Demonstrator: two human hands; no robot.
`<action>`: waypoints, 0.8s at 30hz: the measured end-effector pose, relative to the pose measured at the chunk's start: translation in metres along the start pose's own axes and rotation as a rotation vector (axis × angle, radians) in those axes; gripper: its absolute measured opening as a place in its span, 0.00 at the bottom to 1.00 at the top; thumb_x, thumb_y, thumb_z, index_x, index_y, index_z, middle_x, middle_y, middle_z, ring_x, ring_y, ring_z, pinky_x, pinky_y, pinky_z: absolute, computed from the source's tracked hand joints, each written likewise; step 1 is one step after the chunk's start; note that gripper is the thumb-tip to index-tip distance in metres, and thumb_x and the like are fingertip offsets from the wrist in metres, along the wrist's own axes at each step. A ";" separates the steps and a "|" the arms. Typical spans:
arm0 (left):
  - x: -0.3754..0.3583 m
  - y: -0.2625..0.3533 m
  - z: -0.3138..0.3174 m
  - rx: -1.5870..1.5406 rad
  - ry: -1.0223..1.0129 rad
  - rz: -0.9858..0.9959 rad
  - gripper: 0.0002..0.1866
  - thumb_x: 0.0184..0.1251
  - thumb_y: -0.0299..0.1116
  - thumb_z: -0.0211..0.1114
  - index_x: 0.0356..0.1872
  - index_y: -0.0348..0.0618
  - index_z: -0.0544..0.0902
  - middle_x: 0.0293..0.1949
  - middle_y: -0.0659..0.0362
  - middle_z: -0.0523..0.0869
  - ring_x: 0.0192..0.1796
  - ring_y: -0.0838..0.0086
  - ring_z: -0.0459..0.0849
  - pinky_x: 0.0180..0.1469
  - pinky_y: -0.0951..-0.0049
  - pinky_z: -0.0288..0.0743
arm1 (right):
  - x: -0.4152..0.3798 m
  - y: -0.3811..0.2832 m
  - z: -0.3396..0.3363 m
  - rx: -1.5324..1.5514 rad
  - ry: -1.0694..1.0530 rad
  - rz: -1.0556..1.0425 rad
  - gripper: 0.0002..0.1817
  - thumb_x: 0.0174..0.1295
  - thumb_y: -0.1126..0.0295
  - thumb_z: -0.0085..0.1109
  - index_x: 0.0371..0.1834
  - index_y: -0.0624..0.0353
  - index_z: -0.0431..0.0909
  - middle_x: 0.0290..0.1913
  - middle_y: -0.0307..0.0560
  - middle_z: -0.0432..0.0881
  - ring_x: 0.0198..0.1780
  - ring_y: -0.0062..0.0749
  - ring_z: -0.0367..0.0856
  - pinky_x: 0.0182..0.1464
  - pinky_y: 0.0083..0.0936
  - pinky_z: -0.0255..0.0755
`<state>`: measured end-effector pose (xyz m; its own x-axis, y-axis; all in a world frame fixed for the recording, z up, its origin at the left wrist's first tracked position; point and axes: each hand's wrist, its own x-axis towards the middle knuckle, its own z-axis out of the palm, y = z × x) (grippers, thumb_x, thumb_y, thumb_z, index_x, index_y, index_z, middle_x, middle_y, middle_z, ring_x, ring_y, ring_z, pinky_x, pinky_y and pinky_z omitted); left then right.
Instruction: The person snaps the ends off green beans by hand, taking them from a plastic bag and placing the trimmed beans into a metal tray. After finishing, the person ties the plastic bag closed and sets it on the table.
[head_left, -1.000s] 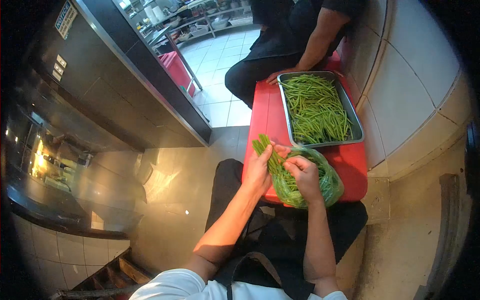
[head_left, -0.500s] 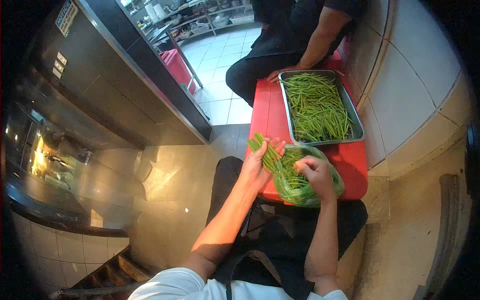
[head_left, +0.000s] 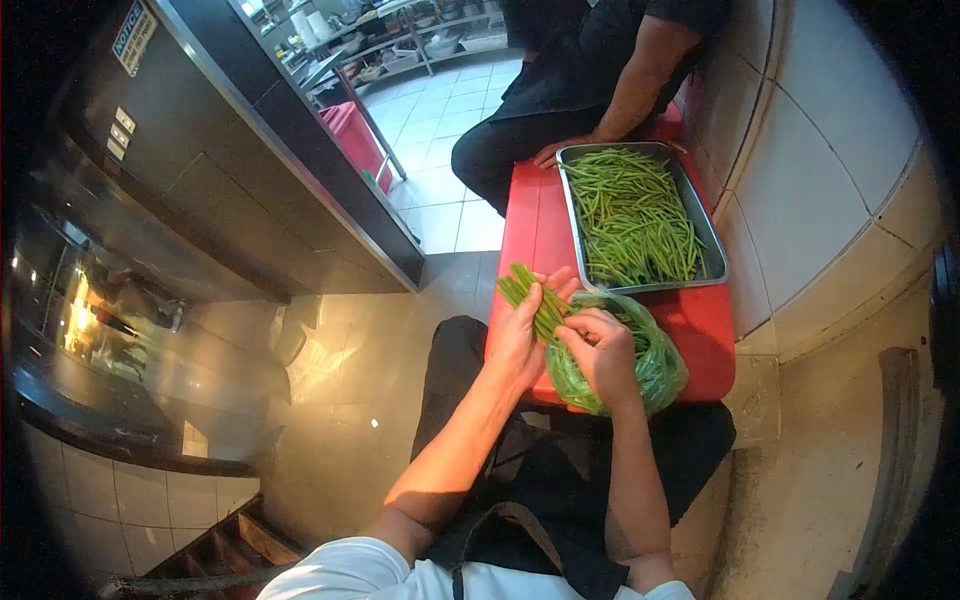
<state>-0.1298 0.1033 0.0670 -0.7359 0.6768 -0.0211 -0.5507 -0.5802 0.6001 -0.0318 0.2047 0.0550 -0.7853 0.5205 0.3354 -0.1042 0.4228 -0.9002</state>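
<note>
A bunch of green beans [head_left: 522, 288] lies across my left hand [head_left: 522, 328], held under the thumb with the tips sticking out to the left. My right hand [head_left: 602, 355] is closed, its thumb and fingertips pinched at the lower right end of the bunch. What exactly the pinch holds is hidden by the fingers. Under and beside my right hand sits a green plastic bag [head_left: 655, 365] with more beans inside. Just beyond the bag stands a metal tray [head_left: 712, 255], filled with loose green beans [head_left: 640, 215].
The bag and tray rest on a red bench [head_left: 535, 220] beside a tiled wall [head_left: 840, 130]. A seated person's hand [head_left: 553, 152] touches the bench near the tray's far left corner. A pink bin [head_left: 352, 135] stands in the doorway, with kitchen shelves behind.
My right hand has moved left, from over the bag to the bunch in my left hand. The left hand has stayed nearly in place, still holding the beans.
</note>
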 end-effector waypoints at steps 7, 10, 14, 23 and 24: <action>-0.001 -0.001 0.003 0.084 0.061 -0.037 0.08 0.83 0.33 0.51 0.54 0.44 0.72 0.64 0.45 0.79 0.67 0.55 0.79 0.65 0.57 0.78 | 0.004 0.003 -0.005 -0.157 0.181 -0.104 0.06 0.62 0.73 0.65 0.36 0.66 0.83 0.36 0.52 0.84 0.39 0.49 0.83 0.43 0.37 0.75; -0.001 -0.005 0.002 0.084 0.079 -0.029 0.08 0.82 0.33 0.51 0.54 0.44 0.73 0.63 0.46 0.80 0.66 0.55 0.80 0.65 0.57 0.78 | 0.006 0.005 -0.003 -0.310 0.244 -0.238 0.05 0.63 0.74 0.63 0.36 0.66 0.82 0.36 0.52 0.83 0.39 0.49 0.82 0.43 0.37 0.75; 0.005 -0.006 -0.011 -0.065 0.209 -0.136 0.09 0.82 0.35 0.52 0.54 0.43 0.74 0.62 0.48 0.81 0.66 0.56 0.80 0.65 0.56 0.78 | 0.002 0.012 0.001 0.070 0.102 -0.049 0.05 0.65 0.76 0.60 0.37 0.68 0.82 0.35 0.47 0.83 0.35 0.36 0.81 0.41 0.30 0.74; 0.012 -0.007 -0.043 -0.215 0.238 -0.154 0.13 0.81 0.36 0.54 0.58 0.43 0.72 0.64 0.48 0.79 0.67 0.55 0.79 0.67 0.55 0.79 | 0.001 0.001 -0.021 0.431 0.043 0.105 0.07 0.62 0.77 0.65 0.41 0.69 0.84 0.38 0.41 0.85 0.37 0.21 0.81 0.41 0.20 0.74; 0.010 -0.004 -0.037 -0.183 0.215 -0.137 0.12 0.81 0.36 0.54 0.57 0.43 0.72 0.65 0.48 0.78 0.67 0.55 0.79 0.66 0.55 0.79 | 0.002 0.007 -0.029 0.335 0.013 0.092 0.08 0.61 0.77 0.66 0.42 0.69 0.85 0.39 0.41 0.86 0.38 0.21 0.81 0.42 0.20 0.74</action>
<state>-0.1489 0.0956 0.0349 -0.7052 0.6547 -0.2721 -0.6983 -0.5750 0.4262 -0.0160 0.2300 0.0577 -0.7933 0.5550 0.2503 -0.2299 0.1075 -0.9673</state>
